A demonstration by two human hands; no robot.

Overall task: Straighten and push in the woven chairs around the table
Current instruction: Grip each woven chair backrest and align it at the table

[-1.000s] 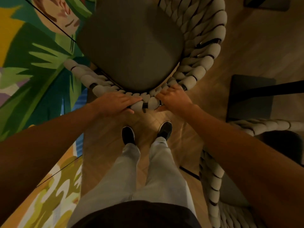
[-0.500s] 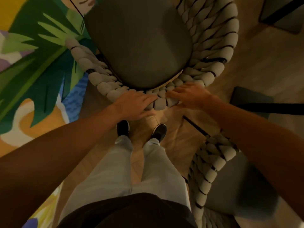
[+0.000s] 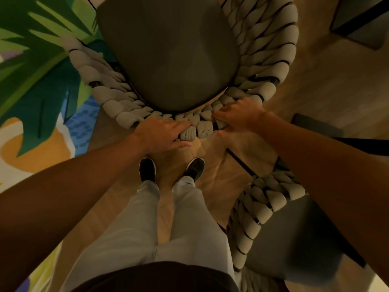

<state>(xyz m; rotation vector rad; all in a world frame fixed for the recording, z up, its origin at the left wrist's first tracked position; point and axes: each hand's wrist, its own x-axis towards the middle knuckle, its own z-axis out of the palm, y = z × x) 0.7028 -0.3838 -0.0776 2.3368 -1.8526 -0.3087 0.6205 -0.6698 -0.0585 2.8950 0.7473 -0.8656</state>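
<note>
Wooden floor with two woven chairs, a rug and the person's feet.

The light wood floor [image 3: 212, 148] carries a woven chair [image 3: 263, 51] with a dark seat cushion at the top of the view, and a second woven chair [image 3: 261, 199] at lower right, the two set apart by a strip of bare boards. A bright leaf-patterned rug [image 3: 40, 85] covers the floor on the left, reaching under the first chair's left side. Two dark shoes [image 3: 147, 168] stand on the boards just behind that chair's back.
</note>
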